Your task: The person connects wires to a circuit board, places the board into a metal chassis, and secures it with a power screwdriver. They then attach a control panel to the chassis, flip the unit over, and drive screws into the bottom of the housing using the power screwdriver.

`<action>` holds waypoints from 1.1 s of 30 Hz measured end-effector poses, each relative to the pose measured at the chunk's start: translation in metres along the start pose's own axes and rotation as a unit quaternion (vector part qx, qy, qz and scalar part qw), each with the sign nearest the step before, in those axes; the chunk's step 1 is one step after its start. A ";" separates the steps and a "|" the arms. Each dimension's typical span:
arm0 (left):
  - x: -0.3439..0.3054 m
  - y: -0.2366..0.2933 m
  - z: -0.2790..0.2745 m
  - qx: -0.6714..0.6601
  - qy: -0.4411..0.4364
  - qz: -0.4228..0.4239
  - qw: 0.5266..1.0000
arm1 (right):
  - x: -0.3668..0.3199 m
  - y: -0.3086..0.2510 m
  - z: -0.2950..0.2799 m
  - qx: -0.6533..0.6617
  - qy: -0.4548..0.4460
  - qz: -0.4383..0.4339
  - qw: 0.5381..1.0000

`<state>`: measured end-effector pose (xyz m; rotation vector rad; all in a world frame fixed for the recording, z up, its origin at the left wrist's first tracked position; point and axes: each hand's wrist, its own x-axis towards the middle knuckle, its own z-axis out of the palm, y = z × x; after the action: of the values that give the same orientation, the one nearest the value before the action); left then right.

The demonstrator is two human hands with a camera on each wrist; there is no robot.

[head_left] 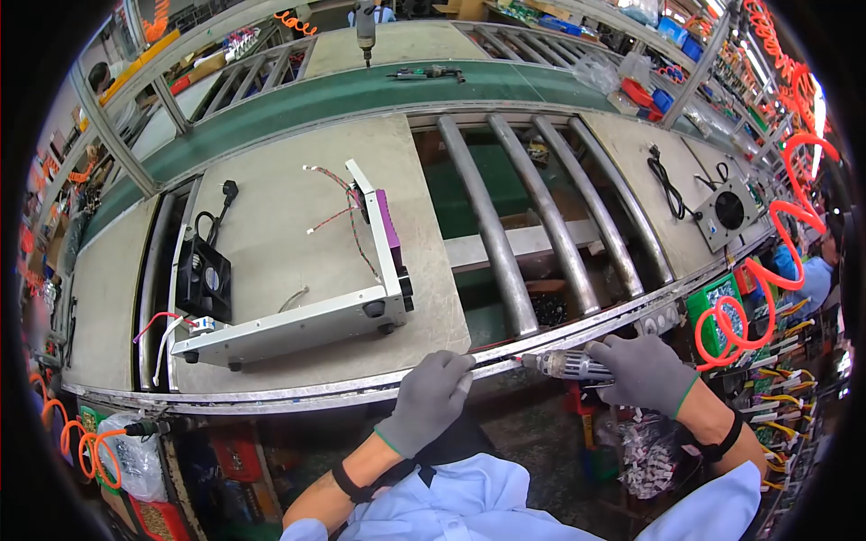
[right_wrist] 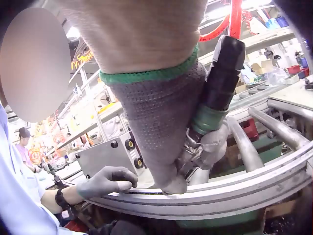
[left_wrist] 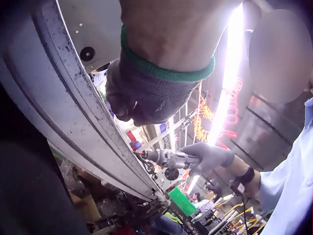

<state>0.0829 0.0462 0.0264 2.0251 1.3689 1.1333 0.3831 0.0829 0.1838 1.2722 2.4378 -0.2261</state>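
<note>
My gloved right hand (head_left: 645, 371) grips a pneumatic screwdriver (head_left: 575, 365) whose tip points left along the conveyor's front rail. The same driver's black and green body (right_wrist: 220, 83) shows in the right wrist view, with a red air hose at its end. My left hand (head_left: 428, 401) rests at the rail (head_left: 343, 390), fingers loosely bent, with nothing visible in them. Left of it, on a grey work board (head_left: 298, 207), stands an L-shaped metal chassis (head_left: 293, 329) with black feet, a purple part (head_left: 386, 216) and loose wires. A black fan (head_left: 206, 279) stands at its left end.
Bare steel rollers (head_left: 541, 216) lie right of the board. Farther right, another board carries a metal panel with a fan (head_left: 729, 212) and a black power cord (head_left: 666, 185). A coiled orange hose (head_left: 731, 329) hangs near a green bin (head_left: 717, 311). Another driver (head_left: 365, 27) hangs overhead.
</note>
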 end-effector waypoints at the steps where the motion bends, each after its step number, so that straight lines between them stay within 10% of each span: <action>1: 0.004 0.000 0.002 0.005 -0.008 0.003 1.000 | 0.001 0.001 -0.002 -0.007 -0.001 -0.005 1.000; 33: 0.033 0.001 0.036 0.061 -0.124 0.012 0.990 | -0.002 -0.001 -0.020 -0.013 -0.021 -0.001 1.000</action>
<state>0.1184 0.0789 0.0199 2.1886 1.3184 0.7901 0.3787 0.0872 0.2027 1.2415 2.3992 -0.2187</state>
